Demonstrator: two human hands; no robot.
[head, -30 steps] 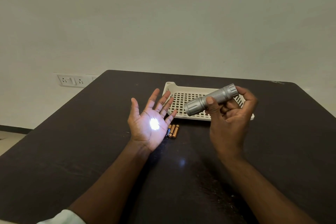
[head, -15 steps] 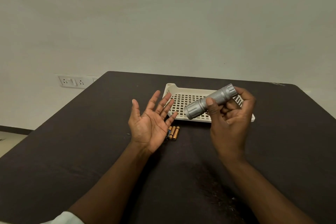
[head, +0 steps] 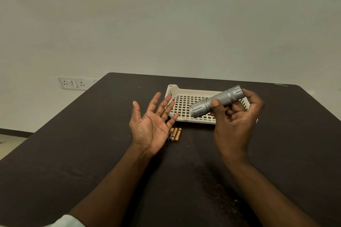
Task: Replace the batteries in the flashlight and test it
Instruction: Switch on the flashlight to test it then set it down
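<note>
Silver knurled flashlight sits right of centre in the frame, gripped by the right hand with its lens end aimed down and left at the left hand. My guess is that's deliberate: the left palm is turned up and tilted toward the lens like a little screen for catching the beam, so this looks like the test part of the job. No light spot on the palm right now though. Right-hand fingers are curled around the body, thumb pressed on the front of the barrel, 1 finger reaching round the tail end, maybe for a switch, can't tell. Left fingers are spread wide, touching nothing. 3 batteries lie side by side on the dark table just below the white slotted tray, probably the old set parked out of the way
</note>
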